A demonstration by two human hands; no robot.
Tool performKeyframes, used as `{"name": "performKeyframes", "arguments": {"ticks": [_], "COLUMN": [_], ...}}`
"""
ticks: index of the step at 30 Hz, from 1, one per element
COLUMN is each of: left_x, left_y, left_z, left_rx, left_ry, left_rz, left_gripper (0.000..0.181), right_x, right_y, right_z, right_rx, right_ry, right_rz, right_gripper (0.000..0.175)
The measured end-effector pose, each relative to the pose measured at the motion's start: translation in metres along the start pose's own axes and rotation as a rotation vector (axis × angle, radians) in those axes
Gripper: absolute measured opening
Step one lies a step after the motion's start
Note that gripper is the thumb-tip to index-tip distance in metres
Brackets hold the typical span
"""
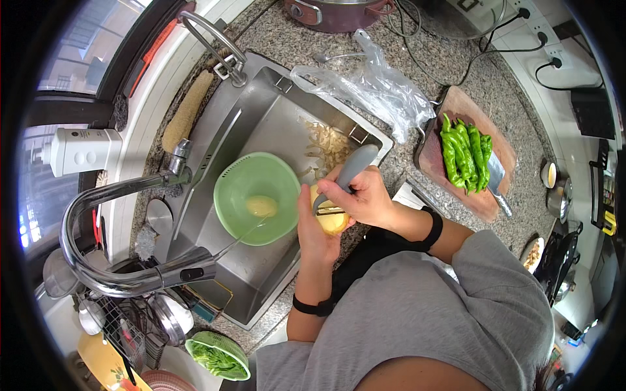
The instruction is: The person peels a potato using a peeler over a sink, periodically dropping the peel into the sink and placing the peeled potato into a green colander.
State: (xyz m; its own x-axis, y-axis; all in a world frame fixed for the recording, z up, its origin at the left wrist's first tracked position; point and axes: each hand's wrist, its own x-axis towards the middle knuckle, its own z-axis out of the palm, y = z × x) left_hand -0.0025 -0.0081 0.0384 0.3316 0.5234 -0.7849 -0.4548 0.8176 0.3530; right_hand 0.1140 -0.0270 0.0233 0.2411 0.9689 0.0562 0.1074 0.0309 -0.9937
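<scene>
My left hand (318,234) grips a partly peeled potato (333,223) over the near edge of the sink. In my right hand (364,198) is a Y-shaped vegetable peeler (358,165) with a grey handle, its blade lying against the potato. A green plastic basin (230,183) stands in the stainless steel sink (274,124), left of my hands. Another pale potato (261,206) sits in the basin, where a thin stream of water from the chrome faucet (195,266) falls. Peelings (327,144) lie heaped on the sink floor beyond the peeler.
To the right, green peppers (464,154) and a cleaver (496,176) rest on a wooden cutting board (445,195). A clear plastic bag (371,93) lies along the sink's rim. A green basket (239,359) of cut greens and a wire dish rack (120,322) are at lower left.
</scene>
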Motion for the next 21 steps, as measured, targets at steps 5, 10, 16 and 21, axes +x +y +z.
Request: {"name": "performKeyframes", "arguments": {"ticks": [5,10,16,21], "left_x": [0.004,0.013,0.014,0.014], "left_y": [-0.003,0.01,0.009,0.008], "left_z": [-0.027,-0.022,-0.017,-0.021], "left_rx": [0.111,-0.045,-0.007,0.028], "left_ry": [-0.183,-0.089,-0.029,-0.072], "left_rz": [-0.062,-0.079,-0.118,-0.025], "left_gripper": [0.048,0.052,0.049,0.045], "right_x": [0.021,0.025,-0.002,-0.001], "right_y": [0.043,0.055,0.001,-0.009], "right_z": [-0.01,-0.011,0.006,0.009], "right_rx": [-0.418,-0.001,0.154,0.031], "right_ry": [-0.024,0.309,0.081,0.061], "right_rz": [0.115,0.211,0.08,0.015], "right_gripper": [0.016,0.025,0.015,0.013]}}
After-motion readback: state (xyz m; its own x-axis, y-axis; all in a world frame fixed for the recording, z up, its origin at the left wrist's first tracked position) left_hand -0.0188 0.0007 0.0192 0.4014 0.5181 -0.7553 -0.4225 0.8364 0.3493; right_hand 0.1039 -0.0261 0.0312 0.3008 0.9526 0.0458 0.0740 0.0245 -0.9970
